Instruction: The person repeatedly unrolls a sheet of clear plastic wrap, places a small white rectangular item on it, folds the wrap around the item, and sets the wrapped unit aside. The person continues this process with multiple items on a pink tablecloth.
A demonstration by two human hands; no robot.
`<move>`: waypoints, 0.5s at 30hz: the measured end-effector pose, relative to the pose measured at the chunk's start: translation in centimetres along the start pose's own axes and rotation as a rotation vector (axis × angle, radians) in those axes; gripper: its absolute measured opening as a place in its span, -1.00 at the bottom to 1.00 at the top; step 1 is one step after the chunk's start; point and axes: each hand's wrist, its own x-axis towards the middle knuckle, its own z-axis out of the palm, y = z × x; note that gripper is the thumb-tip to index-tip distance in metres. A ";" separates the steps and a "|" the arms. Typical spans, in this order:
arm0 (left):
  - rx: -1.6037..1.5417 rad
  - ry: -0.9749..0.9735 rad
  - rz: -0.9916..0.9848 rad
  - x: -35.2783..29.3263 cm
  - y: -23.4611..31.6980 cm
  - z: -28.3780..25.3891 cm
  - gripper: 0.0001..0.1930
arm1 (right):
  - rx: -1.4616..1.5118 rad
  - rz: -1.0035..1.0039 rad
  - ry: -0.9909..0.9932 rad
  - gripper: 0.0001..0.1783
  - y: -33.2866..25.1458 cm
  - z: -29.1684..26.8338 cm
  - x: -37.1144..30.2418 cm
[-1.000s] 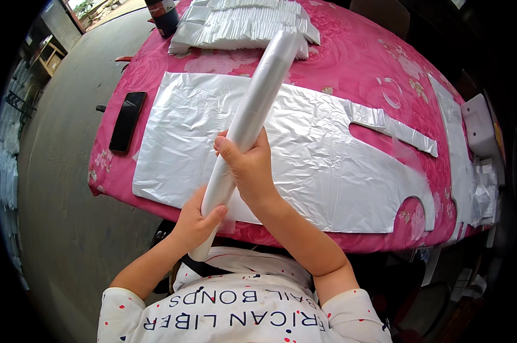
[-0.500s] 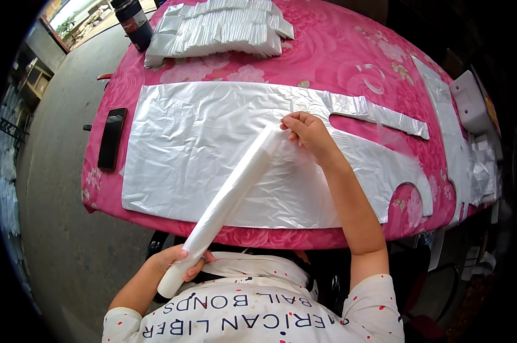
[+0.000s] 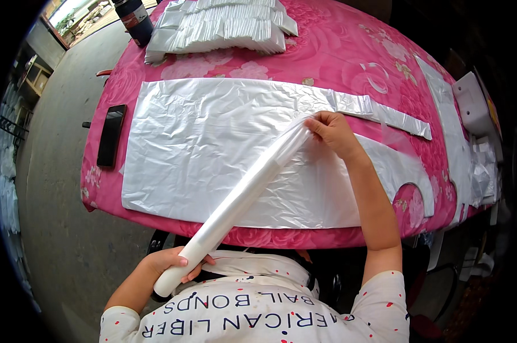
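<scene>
Right hand (image 3: 333, 132) has shifted to the right, drawing loose film out from the far end of the white plastic roll (image 3: 227, 210)

Half a second ago that hand was close against the roll's tip; now a gathered length of film bridges the two, while the left hand has hardly moved.

From the left, a dark phone (image 3: 111, 136) lies near the edge of the pink floral tablecloth (image 3: 338, 48). Beyond it stand a dark bottle (image 3: 134, 22) and, just beside that, a stack of folded white plastic (image 3: 218, 31).

At the near side, the left hand (image 3: 170, 266) is curled round the roll's lower end, thumb above and fingertips showing past the other side. The roll slants up and to the right from there, held over a flat silvery-white plastic sheet (image 3: 178, 143). At its upper end, the right hand's thumb and fingers are pinched together on the film.

Farther right, the sheet narrows into a long strip and a curved, notched piece. Another white plastic piece (image 3: 450, 131) lies along the table's right side, near a white box (image 3: 472, 106) and some crumpled plastic (image 3: 484, 174).
</scene>
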 end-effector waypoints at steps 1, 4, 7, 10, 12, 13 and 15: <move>0.021 -0.005 -0.018 -0.4 -0.1 -0.5 -0.22 | -0.040 -0.012 0.065 -0.80 0.5 -1.9 0.4; 0.038 0.004 -0.131 -2.0 -0.7 -1.3 -0.28 | -0.153 0.028 0.301 -0.80 1.1 -7.3 0.8; 0.114 -0.028 -0.212 -3.4 -0.3 -2.7 -0.31 | -0.244 -0.018 0.415 -0.79 2.9 -13.1 0.7; 0.326 -0.054 -0.220 -4.3 0.8 -3.4 -0.37 | -0.282 -0.048 0.424 -0.78 3.5 -14.8 0.6; 0.505 -0.047 -0.223 -4.5 2.1 -3.5 -0.40 | -0.257 -0.086 0.390 -0.78 3.6 -14.5 0.8; 0.586 -0.061 -0.199 -4.4 3.2 -3.1 -0.46 | -0.258 -0.086 0.358 -0.79 3.2 -13.7 1.1; 0.778 -0.012 -0.179 -3.7 6.4 -0.7 -0.52 | -0.259 -0.085 0.294 -0.79 2.4 -11.7 1.9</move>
